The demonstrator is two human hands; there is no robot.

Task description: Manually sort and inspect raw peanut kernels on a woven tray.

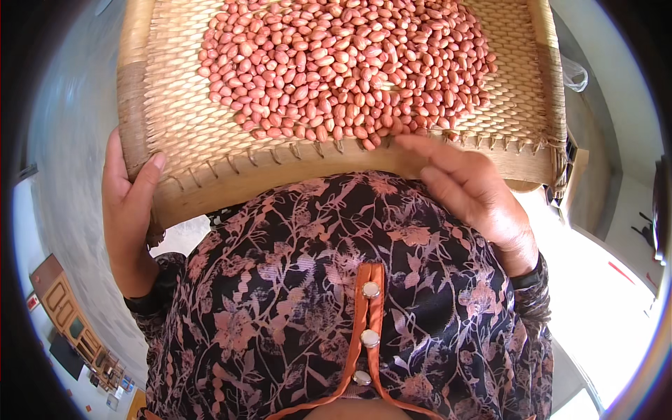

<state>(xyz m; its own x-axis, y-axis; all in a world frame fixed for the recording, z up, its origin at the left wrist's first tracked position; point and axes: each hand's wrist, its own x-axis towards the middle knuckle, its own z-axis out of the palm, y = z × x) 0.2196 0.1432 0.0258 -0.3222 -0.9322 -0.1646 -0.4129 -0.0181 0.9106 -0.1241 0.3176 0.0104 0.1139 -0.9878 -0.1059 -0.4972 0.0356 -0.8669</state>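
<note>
A woven winnowing basket [176,113] with a wooden rim spans the top of the head view, its near edge close to my floral shirt. Many shelled peanuts [336,68] with reddish skins lie spread over its weave. My left hand [131,194] grips the basket's left corner, thumb on top of the rim and fingers at the outer side. My right hand [467,189] is at the near rim, right of the middle, slightly blurred. Its fingertips touch or nearly touch a few peanuts at the edge; it grips nothing that shows.
A clear plastic bag [575,75] hangs or lies beyond the basket's right side. Part of a wooden piece [575,170] shows by the basket's right corner. Far off at the lower left are a wooden door [63,310] and small household items. Bright light falls at the right.
</note>
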